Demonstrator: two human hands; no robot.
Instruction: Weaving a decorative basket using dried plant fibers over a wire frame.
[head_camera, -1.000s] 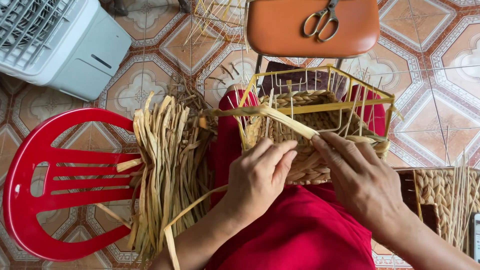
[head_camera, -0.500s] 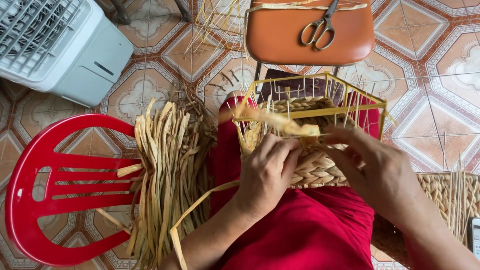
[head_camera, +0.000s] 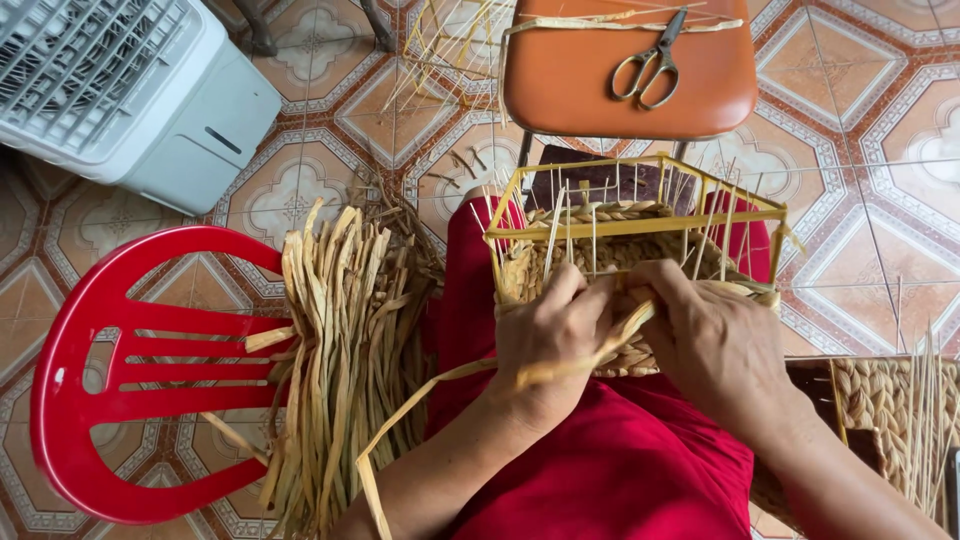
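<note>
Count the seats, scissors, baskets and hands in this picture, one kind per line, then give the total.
Seats: 2, red chair and orange stool
Scissors: 1
Baskets: 2, basket on the lap, second basket at right
Hands: 2, left hand, right hand
Total: 7
</note>
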